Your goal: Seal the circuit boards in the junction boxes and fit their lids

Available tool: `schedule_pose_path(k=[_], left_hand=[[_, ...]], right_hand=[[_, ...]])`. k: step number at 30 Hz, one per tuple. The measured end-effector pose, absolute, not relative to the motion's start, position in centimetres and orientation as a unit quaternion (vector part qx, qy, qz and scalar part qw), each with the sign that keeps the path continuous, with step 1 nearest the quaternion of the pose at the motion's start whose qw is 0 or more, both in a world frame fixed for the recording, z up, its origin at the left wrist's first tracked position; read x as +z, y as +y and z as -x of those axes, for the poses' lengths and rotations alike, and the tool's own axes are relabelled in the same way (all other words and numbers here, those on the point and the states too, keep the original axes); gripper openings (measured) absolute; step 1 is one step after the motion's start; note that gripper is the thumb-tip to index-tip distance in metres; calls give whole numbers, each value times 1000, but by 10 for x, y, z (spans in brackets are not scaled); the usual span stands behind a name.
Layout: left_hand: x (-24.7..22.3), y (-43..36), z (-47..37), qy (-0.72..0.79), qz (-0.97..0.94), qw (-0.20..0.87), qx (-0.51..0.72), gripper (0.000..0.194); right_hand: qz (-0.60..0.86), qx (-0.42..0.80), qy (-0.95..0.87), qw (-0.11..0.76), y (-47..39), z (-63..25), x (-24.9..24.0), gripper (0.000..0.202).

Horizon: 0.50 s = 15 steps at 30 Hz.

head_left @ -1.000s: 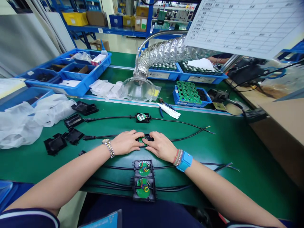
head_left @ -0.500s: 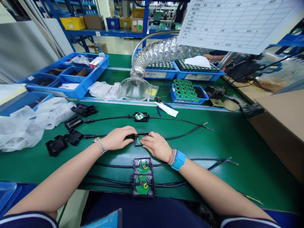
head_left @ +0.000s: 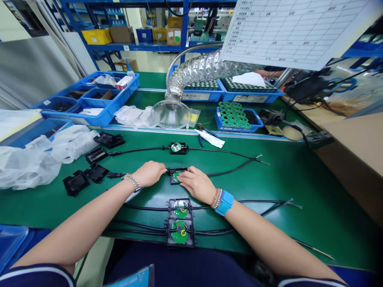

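On the green bench, a small open black plastic housing [head_left: 171, 182] holds a green circuit board [head_left: 175, 175]. My right hand [head_left: 196, 185] lies over the housing's right part, fingers pressing on board and rim, hiding much of both. Just left of it, my left hand [head_left: 150, 174] is closed around the black cable [head_left: 168, 170] where it enters the housing. Behind them lies another housing with a round board [head_left: 176, 148] and its own cable. Two more joined housings with green boards [head_left: 180, 233] lie near the bench's front edge, cables running out on both sides.
Black housing covers [head_left: 76, 183] and white wrapping [head_left: 28, 167] lie at left. A funnel-shaped fume duct [head_left: 170, 113] hangs beyond the hands, near pliers [head_left: 206, 130] and a white tube [head_left: 211, 138]. A blue tray [head_left: 236, 127] carries stacked green boards; a cardboard box [head_left: 356, 147] stands at right.
My left hand has drawn back slightly to the left from the housing, its fingers now bunched on the cable. My right hand stays in place. The camera view has shifted a little.
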<state>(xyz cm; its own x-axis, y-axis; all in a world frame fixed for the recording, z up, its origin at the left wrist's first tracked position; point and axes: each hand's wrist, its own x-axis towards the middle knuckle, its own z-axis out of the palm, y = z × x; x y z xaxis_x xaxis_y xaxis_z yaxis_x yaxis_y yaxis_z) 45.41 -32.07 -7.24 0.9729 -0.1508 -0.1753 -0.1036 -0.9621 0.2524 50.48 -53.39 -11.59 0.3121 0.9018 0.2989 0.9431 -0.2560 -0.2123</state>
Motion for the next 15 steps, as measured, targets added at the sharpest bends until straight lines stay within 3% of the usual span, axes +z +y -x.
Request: schedule_pose_path(k=[6,15], left_hand=[[-71,-330,-447,-106,-983,143,-52,18],[-89,-322,-439,-155,-983,103,-5,23]], right_hand=[[789,-59,-584,181,-534,-505,-116,24],[810,-33,-565,155,-532,-501,-106,33]])
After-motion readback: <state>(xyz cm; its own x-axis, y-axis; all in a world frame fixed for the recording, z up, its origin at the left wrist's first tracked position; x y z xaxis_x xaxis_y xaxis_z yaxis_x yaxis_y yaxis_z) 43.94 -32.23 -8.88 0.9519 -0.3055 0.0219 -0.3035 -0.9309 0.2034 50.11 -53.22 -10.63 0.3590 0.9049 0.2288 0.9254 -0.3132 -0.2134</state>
